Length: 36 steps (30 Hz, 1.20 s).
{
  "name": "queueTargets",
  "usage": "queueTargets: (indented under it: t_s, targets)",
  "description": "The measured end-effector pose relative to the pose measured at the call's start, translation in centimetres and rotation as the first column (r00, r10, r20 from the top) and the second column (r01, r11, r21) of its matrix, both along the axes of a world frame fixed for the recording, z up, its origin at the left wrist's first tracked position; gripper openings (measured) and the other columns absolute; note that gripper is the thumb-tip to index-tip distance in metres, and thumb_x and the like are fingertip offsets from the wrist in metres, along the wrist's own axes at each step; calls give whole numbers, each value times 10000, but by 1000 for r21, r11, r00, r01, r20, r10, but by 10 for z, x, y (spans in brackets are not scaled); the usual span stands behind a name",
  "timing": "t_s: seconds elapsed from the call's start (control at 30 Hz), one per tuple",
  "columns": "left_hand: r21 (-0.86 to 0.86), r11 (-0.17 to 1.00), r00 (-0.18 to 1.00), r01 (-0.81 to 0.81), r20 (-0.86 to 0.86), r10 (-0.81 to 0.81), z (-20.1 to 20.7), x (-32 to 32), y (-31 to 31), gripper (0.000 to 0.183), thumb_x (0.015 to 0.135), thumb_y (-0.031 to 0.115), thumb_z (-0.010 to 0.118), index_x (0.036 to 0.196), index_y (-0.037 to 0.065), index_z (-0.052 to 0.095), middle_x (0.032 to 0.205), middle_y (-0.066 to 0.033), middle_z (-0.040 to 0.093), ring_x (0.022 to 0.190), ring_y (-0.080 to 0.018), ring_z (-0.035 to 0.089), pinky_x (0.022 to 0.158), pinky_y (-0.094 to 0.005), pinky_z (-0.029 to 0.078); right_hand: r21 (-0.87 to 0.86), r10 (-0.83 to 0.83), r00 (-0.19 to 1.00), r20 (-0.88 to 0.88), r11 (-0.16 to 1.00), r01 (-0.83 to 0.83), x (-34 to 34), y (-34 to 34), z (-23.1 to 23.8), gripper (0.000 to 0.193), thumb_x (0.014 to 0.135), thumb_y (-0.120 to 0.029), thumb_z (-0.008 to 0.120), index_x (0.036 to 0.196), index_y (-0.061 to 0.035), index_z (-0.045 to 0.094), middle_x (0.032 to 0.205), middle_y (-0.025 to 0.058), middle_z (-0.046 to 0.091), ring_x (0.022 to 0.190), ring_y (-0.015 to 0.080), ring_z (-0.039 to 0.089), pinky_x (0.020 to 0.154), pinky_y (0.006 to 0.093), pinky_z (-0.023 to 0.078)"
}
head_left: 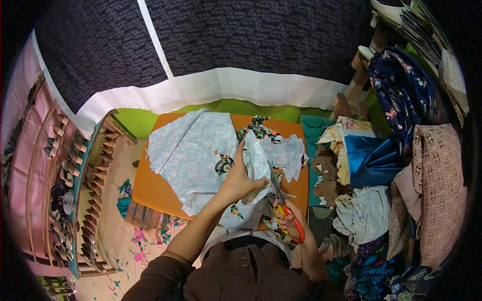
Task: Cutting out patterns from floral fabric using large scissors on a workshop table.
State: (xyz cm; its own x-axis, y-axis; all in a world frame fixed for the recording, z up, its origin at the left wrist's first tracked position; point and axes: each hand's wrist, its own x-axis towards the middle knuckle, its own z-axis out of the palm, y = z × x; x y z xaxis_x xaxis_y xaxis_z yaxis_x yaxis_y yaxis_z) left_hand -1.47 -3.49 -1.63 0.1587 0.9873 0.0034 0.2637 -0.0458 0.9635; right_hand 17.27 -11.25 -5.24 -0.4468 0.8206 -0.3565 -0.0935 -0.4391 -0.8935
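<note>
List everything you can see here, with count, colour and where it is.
orange board: one, orange, centre
pale fabric: one large piece, light blue-white, on the board, under the left hand
scissors: one pair, red-orange handles, in the right hand, blades at the fabric
dark curtain: one, navy with white bands, top
fabric pile: many pieces, blue, cream, pink lace, right
scraps: many, pink and teal, lower-left floor
left hand: holds the pale fabric
right hand: grips the scissors

surface: i see an orange board (155, 190), my landmark.
on it: pale blue printed fabric (193, 150) spread over most of it.
far edge: dark floral scrap (258, 128).
right of board: heap of folded fabrics (371, 165), just beside it.
</note>
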Motion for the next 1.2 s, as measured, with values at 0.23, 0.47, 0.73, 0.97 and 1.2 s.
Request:
queueTargets:
  t_s: [0.23,0.47,0.73,0.97,1.2]
  targets:
    - [-67,987,986,148,-62,-153,10,-4,-7,1023,557,151,702,1285,20,-5,1238,-285,243,1172,-312,269,953,-326,227,-113,-54,993,-106,993,42,-10,0,-3,804,594,-718,447,1062,-71,351,736,-25,329,535,26,295,451,133,253]
    - [-64,985,984,160,-73,-164,10,-2,-8,1024,557,148,698,1287,20,-8,1277,-257,198,1201,-311,216,967,-320,202,-104,-47,992,-120,994,34,-3,-7,-5,751,595,-721,436,994,-86,387,690,-27,327,531,20,294,441,130,250]
    - [-108,993,986,54,162,-36,11,4,-2,885,595,190,716,1267,7,170,1256,-218,259,1155,-269,283,954,-321,221,185,-74,996,48,981,63,5,-12,-12,717,608,-694,456,980,-84,390,680,-24,332,516,16,290,430,130,238]
    - [-9,999,998,-34,56,34,2,8,-4,910,582,159,729,1283,61,157,1204,-172,340,1002,-234,421,806,-305,375,232,-80,996,42,970,68,-2,-11,-22,751,622,-687,454,1030,-63,358,743,-5,337,558,29,315,468,133,249]
    - [-104,995,998,3,65,4,19,-8,-4,1010,544,149,752,1292,49,81,1123,-210,412,931,-239,473,763,-321,399,-113,-23,994,104,993,34,-6,5,1,759,621,-692,453,1008,-43,397,698,-26,352,564,34,322,486,146,267]
